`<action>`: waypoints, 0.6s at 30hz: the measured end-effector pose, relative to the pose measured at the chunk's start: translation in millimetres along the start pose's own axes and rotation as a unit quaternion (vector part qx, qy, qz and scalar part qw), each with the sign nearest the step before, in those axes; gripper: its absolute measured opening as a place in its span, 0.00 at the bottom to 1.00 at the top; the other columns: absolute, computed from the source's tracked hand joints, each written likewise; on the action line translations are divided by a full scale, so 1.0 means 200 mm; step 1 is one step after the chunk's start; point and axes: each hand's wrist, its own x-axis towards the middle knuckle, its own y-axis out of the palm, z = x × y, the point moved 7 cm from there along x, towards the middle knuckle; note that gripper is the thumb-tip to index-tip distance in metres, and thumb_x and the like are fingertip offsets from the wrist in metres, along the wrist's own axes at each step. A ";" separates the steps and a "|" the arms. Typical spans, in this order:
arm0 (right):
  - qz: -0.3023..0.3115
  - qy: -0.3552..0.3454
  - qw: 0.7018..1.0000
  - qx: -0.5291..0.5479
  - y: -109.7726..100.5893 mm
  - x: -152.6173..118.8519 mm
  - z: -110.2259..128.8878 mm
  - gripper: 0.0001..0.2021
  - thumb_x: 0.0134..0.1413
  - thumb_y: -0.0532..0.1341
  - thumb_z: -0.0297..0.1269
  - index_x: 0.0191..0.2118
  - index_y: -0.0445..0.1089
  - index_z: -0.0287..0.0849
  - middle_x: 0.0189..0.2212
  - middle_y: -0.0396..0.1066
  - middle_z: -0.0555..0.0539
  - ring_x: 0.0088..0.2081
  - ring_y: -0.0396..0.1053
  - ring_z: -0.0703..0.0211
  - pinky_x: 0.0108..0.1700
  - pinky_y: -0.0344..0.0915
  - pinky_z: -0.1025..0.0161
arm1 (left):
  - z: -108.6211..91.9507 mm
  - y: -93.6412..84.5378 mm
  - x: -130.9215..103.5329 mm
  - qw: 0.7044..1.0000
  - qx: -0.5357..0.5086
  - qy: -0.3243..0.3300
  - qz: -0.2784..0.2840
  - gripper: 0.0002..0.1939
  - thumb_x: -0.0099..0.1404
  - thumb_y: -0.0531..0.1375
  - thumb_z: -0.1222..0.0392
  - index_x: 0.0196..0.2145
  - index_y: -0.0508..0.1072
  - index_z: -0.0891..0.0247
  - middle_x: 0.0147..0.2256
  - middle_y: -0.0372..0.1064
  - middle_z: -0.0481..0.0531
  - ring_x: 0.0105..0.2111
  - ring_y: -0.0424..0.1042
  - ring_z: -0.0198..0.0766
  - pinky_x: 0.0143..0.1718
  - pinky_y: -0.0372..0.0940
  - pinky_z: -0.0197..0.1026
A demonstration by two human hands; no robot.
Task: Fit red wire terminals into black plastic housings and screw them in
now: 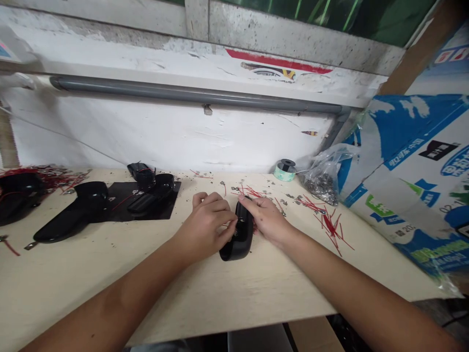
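A hollow black plastic housing (237, 250), rounded at its near end, is held just over the table in front of me. My right hand (269, 220) grips it from the right, with the thumb along its upper edge. From the left, my left hand (209, 226) reaches into the open side, thumb and forefinger pinched together near a small metal part inside. What those fingertips hold, if anything, is too small to make out. Red wire pieces (252, 192) and small metal terminals lie just behind the hands.
Several similar black housings lie on the left, some on a black mat (122, 215). Red wires (331, 227) are scattered at right, near a tape roll (285, 169) and a plastic bag of metal parts (322, 178). A blue-and-white carton (414, 181) borders the table's right side.
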 end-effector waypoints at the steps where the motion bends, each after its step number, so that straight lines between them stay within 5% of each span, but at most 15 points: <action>1: 0.000 -0.002 1.000 0.001 0.00 0.00 0.00 0.29 0.51 0.63 0.64 0.23 0.58 0.41 0.15 0.55 0.52 0.16 0.54 0.66 0.15 0.52 0.67 | 0.00 0.00 0.00 1.000 0.000 0.001 0.001 0.11 0.66 0.55 0.63 0.29 0.75 0.61 0.28 0.69 0.48 0.36 0.62 0.38 0.43 0.46 0.47; 18: -0.032 -0.024 0.996 -0.075 0.00 -0.05 0.08 0.30 0.52 0.62 0.61 0.20 0.53 0.40 0.16 0.52 0.52 0.19 0.51 0.68 0.22 0.46 0.68 | -0.04 0.03 0.00 0.998 0.001 0.023 0.064 0.13 0.69 0.51 0.65 0.29 0.72 0.64 0.30 0.67 0.50 0.38 0.62 0.39 0.43 0.47 0.47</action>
